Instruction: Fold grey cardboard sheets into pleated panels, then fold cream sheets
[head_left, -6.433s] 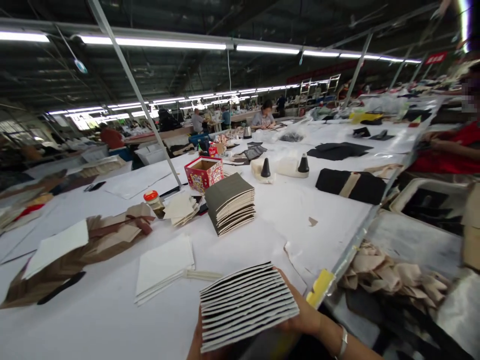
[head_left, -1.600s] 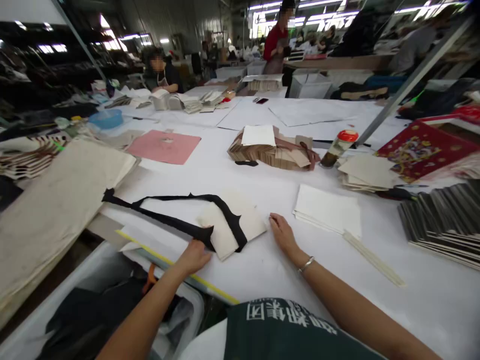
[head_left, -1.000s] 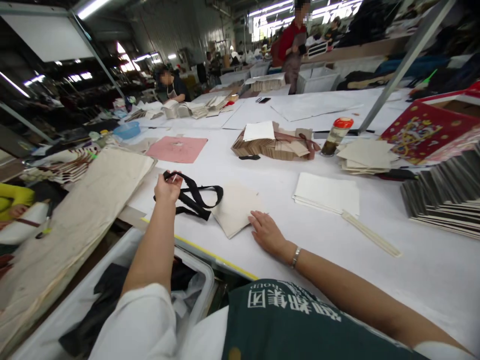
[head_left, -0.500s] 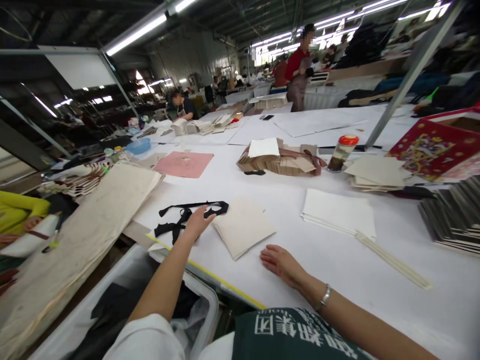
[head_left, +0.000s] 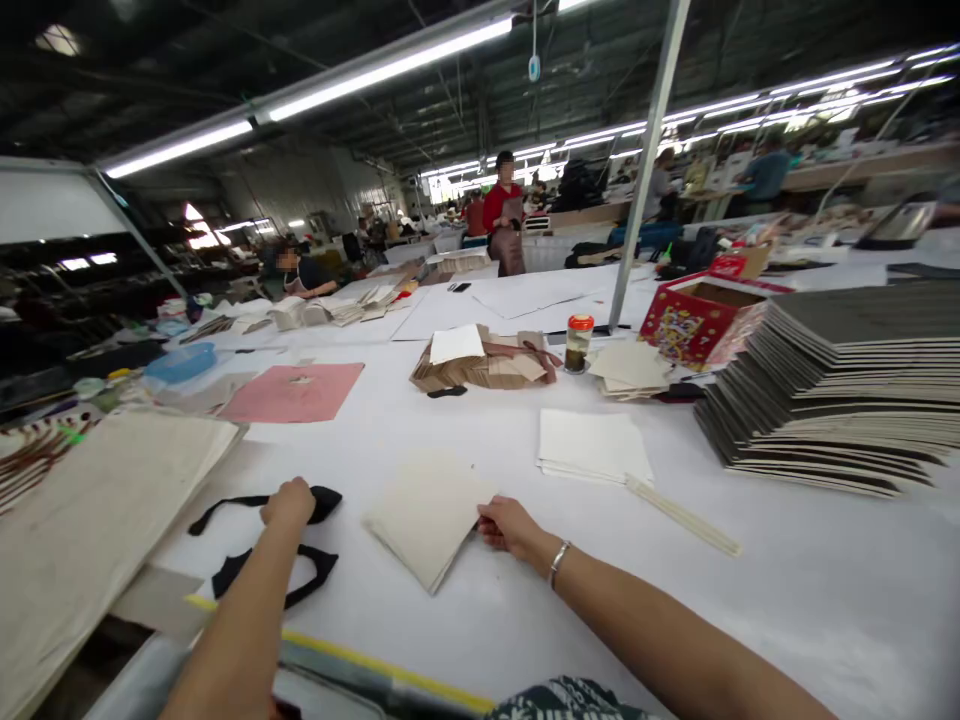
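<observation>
My left hand (head_left: 289,503) is closed on a black fabric strip (head_left: 324,503) at the left of the white-covered table. A second black piece (head_left: 321,572), curved with a loop, lies just in front of it, partly behind my forearm. In the middle sits a small stack of cream square sheets (head_left: 431,505), turned cornerwise. My right hand (head_left: 510,525), with a silver bracelet at the wrist, pinches the right corner of this stack. How many sheets its fingers hold is hidden.
White sheets (head_left: 592,445) and pale narrow strips (head_left: 686,515) lie to the right, before a tall fanned stack of dark-faced boards (head_left: 840,390). Farther back are a tied brown bundle (head_left: 487,368), a red-lidded jar (head_left: 578,345) and a pink sheet (head_left: 296,392). A metal post (head_left: 649,165) rises behind.
My left hand has closed on the black strip, which now lies apart from the other black piece and the cream stack. My right hand has reached the stack's corner. The view has turned right.
</observation>
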